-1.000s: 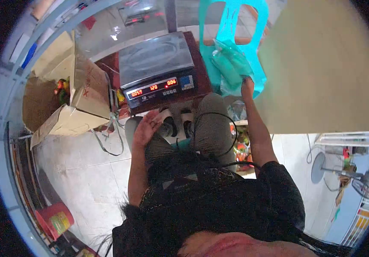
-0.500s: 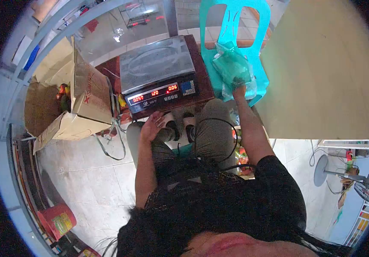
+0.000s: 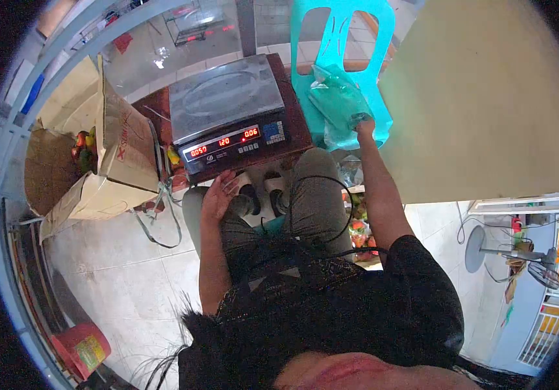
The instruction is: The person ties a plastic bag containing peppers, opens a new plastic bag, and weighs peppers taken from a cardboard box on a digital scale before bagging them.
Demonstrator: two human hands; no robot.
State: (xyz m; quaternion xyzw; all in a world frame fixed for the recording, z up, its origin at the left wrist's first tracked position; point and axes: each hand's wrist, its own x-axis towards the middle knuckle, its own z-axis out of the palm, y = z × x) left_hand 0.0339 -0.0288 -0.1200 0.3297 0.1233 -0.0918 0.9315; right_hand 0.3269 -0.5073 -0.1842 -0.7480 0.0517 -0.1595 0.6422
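Note:
My left hand (image 3: 217, 197) rests palm up over my left thigh, just below the front edge of a digital scale (image 3: 224, 97), its fingers apart with nothing in them. The scale's plate is bare and its red display is lit. On the right, my right hand (image 3: 365, 128) is closed at the lower right edge of a green plastic bag (image 3: 338, 97). That bag lies on the seat of a turquoise plastic chair (image 3: 383, 97). The fingertips are partly hidden by the bag.
An open cardboard box (image 3: 127, 143) holding peppers stands left of the scale. A large tan board (image 3: 487, 110) fills the right side. More bagged peppers (image 3: 360, 234) lie beside my right leg. A red bin (image 3: 81, 351) is at lower left, a fan (image 3: 542, 274) at right.
My right hand has moved from the bag's lower right edge onto its lower part, then back to the right edge. The bag has shifted on the chair. My left hand has hardly moved.

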